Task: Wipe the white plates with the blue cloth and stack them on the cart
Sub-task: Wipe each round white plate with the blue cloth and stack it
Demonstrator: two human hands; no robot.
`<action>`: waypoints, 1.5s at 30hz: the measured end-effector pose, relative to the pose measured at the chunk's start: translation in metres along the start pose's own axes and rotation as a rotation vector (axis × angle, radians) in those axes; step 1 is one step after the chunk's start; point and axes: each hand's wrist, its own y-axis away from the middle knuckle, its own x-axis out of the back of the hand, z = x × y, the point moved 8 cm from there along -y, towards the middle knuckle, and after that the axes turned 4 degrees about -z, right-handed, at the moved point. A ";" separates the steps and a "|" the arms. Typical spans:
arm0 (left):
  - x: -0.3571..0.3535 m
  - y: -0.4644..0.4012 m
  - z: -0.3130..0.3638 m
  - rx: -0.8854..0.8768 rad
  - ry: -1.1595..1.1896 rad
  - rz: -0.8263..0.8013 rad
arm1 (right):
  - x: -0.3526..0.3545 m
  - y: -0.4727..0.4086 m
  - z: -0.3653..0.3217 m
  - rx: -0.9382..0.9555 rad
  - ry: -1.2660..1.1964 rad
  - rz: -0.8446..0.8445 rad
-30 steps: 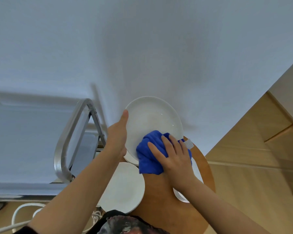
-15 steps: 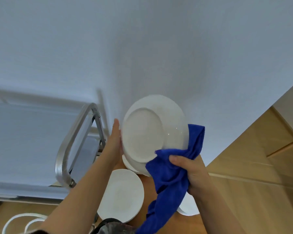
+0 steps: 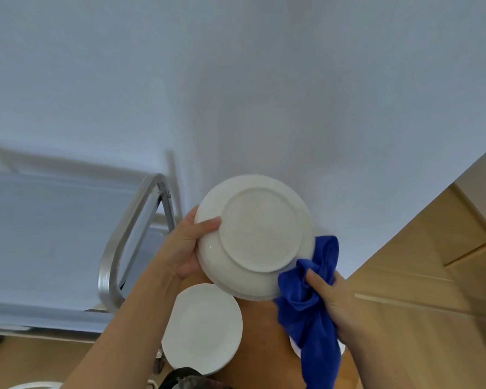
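A white plate point(image 3: 260, 234) is held up in front of the wall, its underside and foot ring facing me. My left hand point(image 3: 188, 245) grips its left rim, thumb on the underside. My right hand point(image 3: 330, 297) holds the blue cloth point(image 3: 310, 310) bunched against the plate's lower right edge; the cloth's tail hangs down. Below, a second white plate point(image 3: 202, 327) lies on the round wooden table point(image 3: 261, 352). Another plate point(image 3: 293, 345) peeks out from behind the cloth. The metal cart point(image 3: 40, 242) stands to the left.
The cart's curved steel handle point(image 3: 121, 248) rises close beside my left forearm. A white wall fills the upper view. Wooden flooring point(image 3: 421, 276) lies to the right. A white curved object point(image 3: 34, 385) shows at the bottom left edge.
The plate has been flipped from face up to underside facing me. The cloth came off the plate's face and now sits at its lower right edge, with my right hand lower.
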 end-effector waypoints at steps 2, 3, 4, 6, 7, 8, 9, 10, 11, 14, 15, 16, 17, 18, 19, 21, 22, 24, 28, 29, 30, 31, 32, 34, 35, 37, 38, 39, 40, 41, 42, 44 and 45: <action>0.000 0.002 0.014 -0.058 -0.084 0.016 | 0.032 0.001 -0.016 0.091 0.222 0.244; 0.000 0.002 0.021 -0.080 -0.151 0.028 | 0.042 0.004 -0.029 0.156 0.282 0.342; -0.002 0.003 0.029 -0.098 -0.229 0.037 | 0.044 0.006 -0.044 0.248 0.344 0.389; -0.011 0.003 0.039 -0.114 -0.413 0.033 | 0.016 0.009 -0.087 0.501 0.491 0.307; -0.018 0.002 0.040 -0.115 -0.512 0.026 | -0.010 0.011 -0.106 0.621 0.546 0.200; -0.027 0.002 0.039 -0.121 -0.606 0.010 | -0.039 0.013 -0.119 0.706 0.622 0.097; -0.037 0.003 0.037 -0.134 -0.684 -0.015 | -0.067 0.013 -0.124 0.738 0.734 0.001; -0.047 0.003 0.035 -0.157 -0.740 -0.050 | -0.092 0.011 -0.121 0.707 0.874 -0.096; -0.057 0.004 0.033 -0.187 -0.768 -0.093 | -0.110 0.008 -0.110 0.634 0.995 -0.176; -0.070 0.013 0.031 -0.231 -0.696 -0.165 | -0.131 0.009 -0.091 0.594 1.104 -0.193; -0.071 0.016 0.033 -0.251 -0.698 -0.171 | -0.132 0.009 -0.094 0.623 1.075 -0.148; -0.073 0.018 0.034 -0.269 -0.736 -0.180 | -0.130 0.008 -0.099 0.643 1.033 -0.096; -0.074 0.020 0.034 -0.279 -0.776 -0.193 | -0.128 0.006 -0.104 0.654 0.984 -0.048; -0.075 0.021 0.033 -0.285 -0.811 -0.202 | -0.125 0.002 -0.108 0.668 0.928 -0.004; -0.076 0.022 0.033 -0.291 -0.844 -0.205 | -0.123 -0.001 -0.111 0.684 0.871 0.026; -0.078 0.023 0.036 -0.310 -0.886 -0.195 | -0.121 -0.003 -0.113 0.716 0.793 0.064; -0.077 0.022 0.037 -0.317 -0.894 -0.188 | -0.119 -0.004 -0.115 0.725 0.769 0.080; -0.077 0.021 0.038 -0.308 -0.903 -0.184 | -0.114 -0.012 -0.121 0.716 0.710 0.083; -0.072 0.023 0.031 -0.238 -0.941 -0.147 | -0.097 -0.030 -0.138 0.705 0.557 -0.005; -0.071 0.025 0.031 -0.239 -0.933 -0.141 | -0.089 -0.034 -0.138 0.689 0.525 0.002; -0.070 0.026 0.032 -0.239 -0.911 -0.139 | -0.080 -0.038 -0.135 0.656 0.488 0.014; -0.070 0.027 0.033 -0.240 -0.879 -0.142 | -0.070 -0.042 -0.129 0.617 0.452 0.029; -0.070 0.028 0.035 -0.238 -0.842 -0.148 | -0.061 -0.046 -0.124 0.582 0.427 0.040; -0.068 0.027 0.039 -0.232 -0.758 -0.162 | -0.047 -0.053 -0.115 0.518 0.397 0.031; -0.067 0.027 0.041 -0.231 -0.715 -0.175 | -0.041 -0.056 -0.111 0.476 0.376 0.011; -0.066 0.028 0.045 -0.233 -0.616 -0.197 | -0.030 -0.060 -0.099 0.391 0.312 -0.044; -0.064 0.027 0.048 -0.236 -0.549 -0.191 | -0.025 -0.061 -0.090 0.347 0.261 -0.070; -0.061 0.025 0.052 -0.245 -0.479 -0.173 | -0.020 -0.061 -0.079 0.298 0.201 -0.091; -0.059 0.023 0.057 -0.262 -0.421 -0.156 | -0.019 -0.058 -0.067 0.253 0.140 -0.108; -0.058 0.021 0.061 -0.282 -0.385 -0.146 | -0.019 -0.056 -0.056 0.215 0.091 -0.112; -0.058 0.019 0.064 -0.298 -0.367 -0.137 | -0.019 -0.054 -0.047 0.190 0.051 -0.096; -0.059 0.015 0.062 -0.300 -0.329 -0.102 | -0.017 -0.051 -0.037 0.171 -0.018 -0.021; -0.059 0.014 0.058 -0.294 -0.296 -0.076 | -0.016 -0.049 -0.035 0.163 -0.049 0.007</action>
